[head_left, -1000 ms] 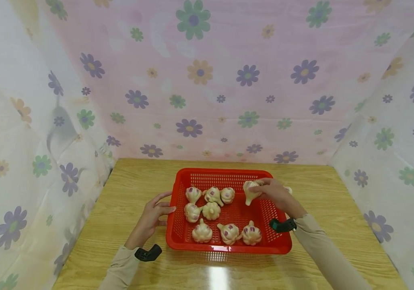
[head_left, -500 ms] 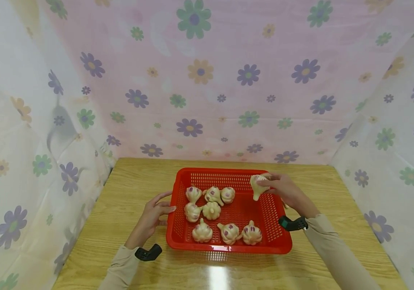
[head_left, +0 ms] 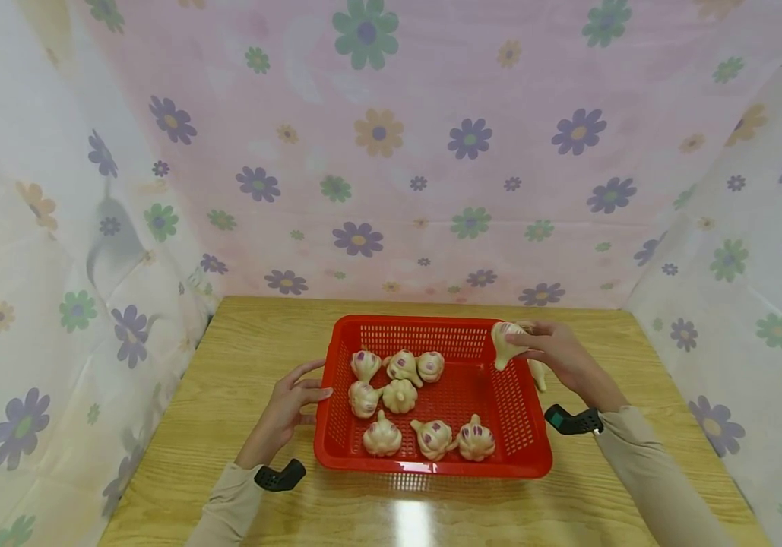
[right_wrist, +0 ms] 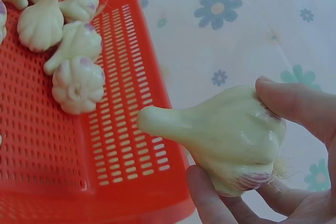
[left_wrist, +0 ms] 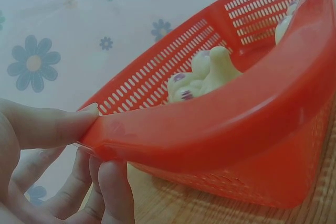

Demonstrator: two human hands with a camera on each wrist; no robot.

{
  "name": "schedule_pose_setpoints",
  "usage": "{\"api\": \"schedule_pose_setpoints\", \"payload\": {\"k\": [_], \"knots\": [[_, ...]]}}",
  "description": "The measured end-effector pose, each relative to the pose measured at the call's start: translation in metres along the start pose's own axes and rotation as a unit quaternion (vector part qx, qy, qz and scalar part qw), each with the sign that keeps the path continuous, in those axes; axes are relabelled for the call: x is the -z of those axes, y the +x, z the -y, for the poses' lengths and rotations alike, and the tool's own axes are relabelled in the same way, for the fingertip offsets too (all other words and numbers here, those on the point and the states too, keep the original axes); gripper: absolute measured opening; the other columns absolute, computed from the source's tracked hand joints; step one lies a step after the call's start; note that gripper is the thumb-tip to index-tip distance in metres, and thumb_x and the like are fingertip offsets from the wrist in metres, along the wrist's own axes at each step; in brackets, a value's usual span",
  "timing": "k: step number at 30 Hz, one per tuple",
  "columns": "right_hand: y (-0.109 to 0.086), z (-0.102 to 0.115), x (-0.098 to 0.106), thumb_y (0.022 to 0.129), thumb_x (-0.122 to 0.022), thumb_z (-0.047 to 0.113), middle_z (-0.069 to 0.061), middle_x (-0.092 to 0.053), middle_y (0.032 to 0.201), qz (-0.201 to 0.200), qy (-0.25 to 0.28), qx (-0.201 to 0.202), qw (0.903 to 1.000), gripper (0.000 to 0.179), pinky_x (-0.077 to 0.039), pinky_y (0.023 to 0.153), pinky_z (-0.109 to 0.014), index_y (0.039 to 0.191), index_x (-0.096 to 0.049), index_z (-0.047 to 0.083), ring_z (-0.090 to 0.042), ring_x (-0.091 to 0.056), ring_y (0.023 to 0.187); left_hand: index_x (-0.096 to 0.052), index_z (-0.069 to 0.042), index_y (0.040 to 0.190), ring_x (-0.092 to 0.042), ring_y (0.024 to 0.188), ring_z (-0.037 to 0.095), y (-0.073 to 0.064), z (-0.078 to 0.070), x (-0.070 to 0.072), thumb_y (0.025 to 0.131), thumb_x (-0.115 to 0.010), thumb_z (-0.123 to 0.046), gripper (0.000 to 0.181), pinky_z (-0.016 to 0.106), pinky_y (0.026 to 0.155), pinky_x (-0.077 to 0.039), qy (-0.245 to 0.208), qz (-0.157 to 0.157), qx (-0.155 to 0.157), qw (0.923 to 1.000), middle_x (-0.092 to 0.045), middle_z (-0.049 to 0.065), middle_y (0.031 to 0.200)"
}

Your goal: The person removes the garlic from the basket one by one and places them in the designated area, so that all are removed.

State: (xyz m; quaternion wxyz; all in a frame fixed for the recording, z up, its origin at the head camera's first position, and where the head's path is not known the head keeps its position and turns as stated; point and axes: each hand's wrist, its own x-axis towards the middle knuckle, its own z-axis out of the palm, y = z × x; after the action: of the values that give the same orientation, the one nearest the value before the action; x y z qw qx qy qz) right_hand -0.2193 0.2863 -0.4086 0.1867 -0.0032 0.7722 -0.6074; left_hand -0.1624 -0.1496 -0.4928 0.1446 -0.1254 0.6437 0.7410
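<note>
A red plastic basket (head_left: 432,469) stands on the table with several garlic bulbs (head_left: 400,396) inside, most towards its left and front. My left hand (head_left: 288,404) grips its left rim; the left wrist view shows the thumb (left_wrist: 58,125) on top and the fingers curled beneath. My right hand (head_left: 564,355) holds one garlic bulb (right_wrist: 231,135) by its root end, over the basket's right rim, stem pointing down and left in the head view. Another garlic bulb (head_left: 538,374) lies outside the basket, partly hidden by the rim and the right hand.
The wooden table (head_left: 261,334) extends around the basket on all sides. Flowered cloth (head_left: 418,159) hangs behind it and along both sides. Each wrist wears a black device, such as the left wrist mount (head_left: 281,476).
My right hand has moved rightward with the garlic bulb, from over the basket's inside to above its right rim. The left hand and the basket have stayed put.
</note>
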Motion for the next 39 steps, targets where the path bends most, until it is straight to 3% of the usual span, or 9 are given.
{"api": "schedule_pose_setpoints", "payload": {"k": [5,12,16,21,29,33,35,39], "knots": [[-0.003,-0.001,0.008,0.092,-0.064,0.029,-0.026,-0.003,0.154,-0.002,0.002,-0.008,1.0,0.086,-0.038,0.101,-0.045,0.148,-0.009,-0.007,-0.04,-0.021,0.138,-0.051,-0.018,0.135,-0.062,0.083,0.022,0.001,0.003,0.001,0.081,-0.072,-0.007,0.059,0.039,0.055,-0.053,-0.002,-0.007,-0.002,1.0,-0.061,0.015,0.108],[-0.005,-0.006,0.018,0.092,-0.063,0.03,-0.027,-0.002,0.153,-0.012,0.003,-0.012,0.9998,0.088,-0.049,0.086,-0.027,0.148,-0.007,-0.006,-0.04,-0.023,0.137,-0.05,-0.019,0.136,-0.062,0.082,0.023,0.002,0.003,0.0,0.081,-0.072,-0.007,0.06,0.04,0.056,-0.054,-0.001,-0.008,0.001,1.0,-0.061,0.016,0.11],[-0.008,-0.008,0.025,0.092,-0.062,0.029,-0.025,-0.001,0.154,-0.012,0.001,-0.007,0.9999,0.085,-0.05,0.085,-0.028,0.148,-0.009,-0.006,-0.039,-0.023,0.137,-0.05,-0.019,0.136,-0.063,0.083,0.023,0.002,0.003,0.0,0.081,-0.072,-0.007,0.061,0.042,0.057,-0.054,-0.002,-0.007,0.001,1.0,-0.06,0.017,0.112],[-0.011,-0.011,0.03,0.093,-0.062,0.029,-0.026,-0.016,0.151,-0.02,-0.013,-0.005,0.9997,0.075,-0.05,0.086,-0.033,0.146,-0.022,-0.008,-0.031,-0.041,0.126,-0.05,-0.019,0.136,-0.062,0.083,0.023,0.002,0.003,0.0,0.081,-0.071,-0.006,0.061,0.041,0.058,-0.054,-0.003,-0.008,0.005,1.0,-0.058,0.021,0.116],[-0.016,-0.017,0.04,0.093,-0.061,0.027,-0.03,-0.009,0.151,-0.021,-0.017,-0.008,0.9996,0.083,-0.05,0.087,-0.033,0.147,-0.009,-0.009,-0.04,-0.027,0.134,-0.048,-0.015,0.137,-0.062,0.084,0.023,-0.006,-0.007,-0.002,0.082,-0.069,-0.003,0.06,0.04,0.059,-0.054,-0.003,0.004,0.009,0.9999,-0.058,0.021,0.113],[-0.016,-0.019,0.044,0.093,-0.061,0.028,-0.029,-0.021,0.148,-0.027,-0.023,-0.003,0.9994,0.073,-0.05,0.087,-0.032,0.143,-0.025,-0.01,-0.024,-0.044,0.122,-0.047,-0.011,0.137,-0.062,0.087,0.027,-0.015,-0.016,-0.005,0.083,-0.067,-0.002,0.058,0.04,0.06,-0.055,0.0,0.012,0.0,0.9999,-0.059,0.019,0.109],[-0.017,-0.02,0.046,0.093,-0.061,0.028,-0.029,-0.023,0.147,-0.03,-0.026,-0.003,0.9992,0.071,-0.05,0.087,-0.031,0.142,-0.028,-0.011,-0.018,-0.046,0.118,-0.047,-0.011,0.138,-0.062,0.089,0.029,-0.015,-0.017,-0.005,0.083,-0.067,-0.002,0.058,0.04,0.06,-0.054,0.0,0.013,-0.001,0.9999,-0.059,0.02,0.11],[-0.019,-0.023,0.051,0.094,-0.06,0.029,-0.03,-0.016,0.15,-0.03,-0.041,-0.002,0.9987,0.071,-0.05,0.086,-0.029,0.142,-0.027,-0.011,-0.035,-0.037,0.129,-0.048,-0.015,0.137,-0.062,0.089,0.028,-0.007,-0.008,-0.002,0.083,-0.069,-0.004,0.06,0.04,0.06,-0.054,-0.001,0.007,0.007,1.0,-0.058,0.021,0.114]]}}
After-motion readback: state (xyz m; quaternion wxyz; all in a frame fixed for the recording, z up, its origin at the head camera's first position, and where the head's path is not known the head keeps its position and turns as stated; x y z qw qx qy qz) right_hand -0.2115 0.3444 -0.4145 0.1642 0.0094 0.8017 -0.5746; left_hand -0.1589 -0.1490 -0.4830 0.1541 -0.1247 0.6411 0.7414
